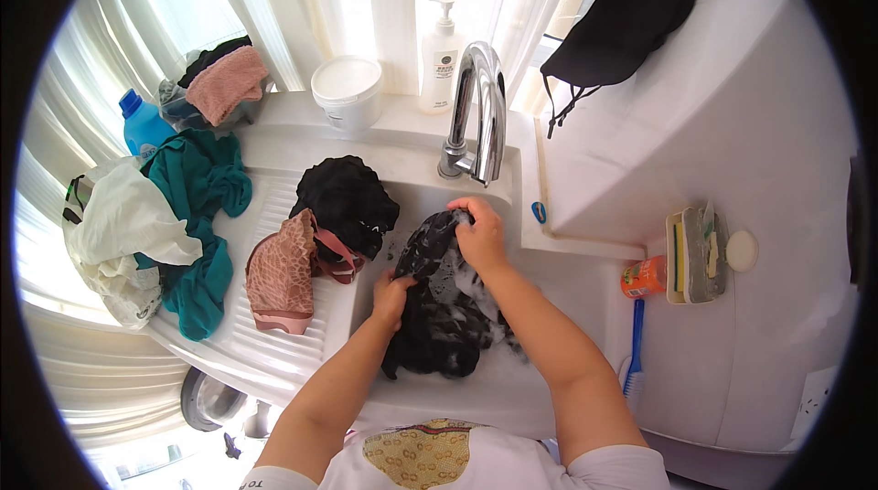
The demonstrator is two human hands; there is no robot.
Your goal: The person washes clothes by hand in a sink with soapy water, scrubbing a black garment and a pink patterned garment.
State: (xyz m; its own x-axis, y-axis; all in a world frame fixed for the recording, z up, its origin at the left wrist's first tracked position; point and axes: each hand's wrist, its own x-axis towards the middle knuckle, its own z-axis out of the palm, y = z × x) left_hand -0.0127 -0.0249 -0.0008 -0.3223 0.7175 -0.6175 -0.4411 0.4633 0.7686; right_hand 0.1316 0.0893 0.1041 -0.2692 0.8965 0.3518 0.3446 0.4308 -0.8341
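Observation:
A wet black garment (439, 325) with soap suds on it lies in the white sink (576, 366). My left hand (392, 298) grips its left edge, thumb on top. Further up and to the right, my right hand (480, 233) pinches the garment's top edge beneath the chrome faucet (480, 113). Part of the cloth is raised between both hands, and the fingers under it are hidden. Beside the sink, on the ribbed washboard (226, 312), are a pinkish-brown lace bra (281, 274) and a bunched black garment (343, 202).
Left are teal cloth (206, 284), white cloth (130, 216) and a blue bottle (145, 123). A white tub (348, 89) and pump bottle (439, 65) stand behind. Right are an orange bottle (643, 277), blue-handled brush (638, 336) and sponge holder (696, 257). A black face mask (617, 17) hangs upper right.

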